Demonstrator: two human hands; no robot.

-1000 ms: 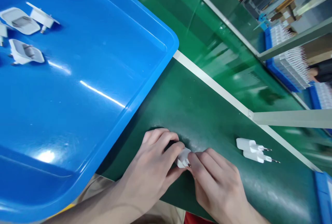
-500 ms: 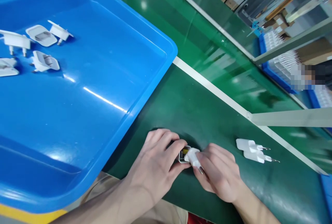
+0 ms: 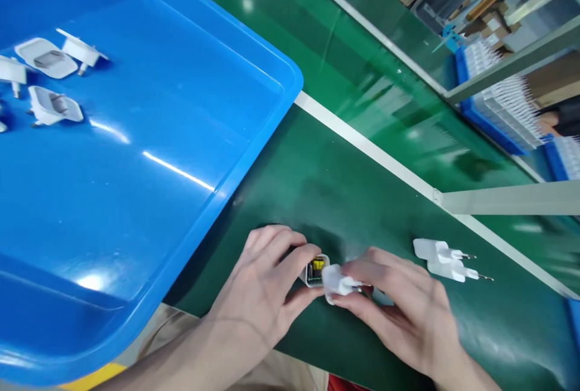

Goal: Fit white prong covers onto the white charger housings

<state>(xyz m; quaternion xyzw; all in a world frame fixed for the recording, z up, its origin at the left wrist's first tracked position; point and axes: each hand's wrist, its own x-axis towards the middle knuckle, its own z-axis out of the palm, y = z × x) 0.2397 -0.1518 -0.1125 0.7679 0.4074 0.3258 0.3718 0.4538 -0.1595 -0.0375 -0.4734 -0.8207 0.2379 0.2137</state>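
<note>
My left hand [image 3: 267, 285] is closed around a small white charger body [image 3: 314, 270] whose open end shows yellow parts inside. My right hand [image 3: 399, 306] pinches a white plug cap [image 3: 338, 281] with metal pins, held right against that open end. Both hands rest low over the dark green mat [image 3: 353, 197]. Two finished white plug adapters [image 3: 441, 261] lie side by side on the mat to the right of my right hand, pins pointing right.
A large blue tray [image 3: 136, 137] fills the left, with several white plug caps [image 3: 49, 83] at its far left. A white strip [image 3: 362, 143] separates the mat from a glossy green belt. Blue bins of white parts [image 3: 502, 101] stand at the far right.
The plug cap has come apart from the charger body, so the yellow inside now shows. My right hand has turned the cap and shifted slightly right.
</note>
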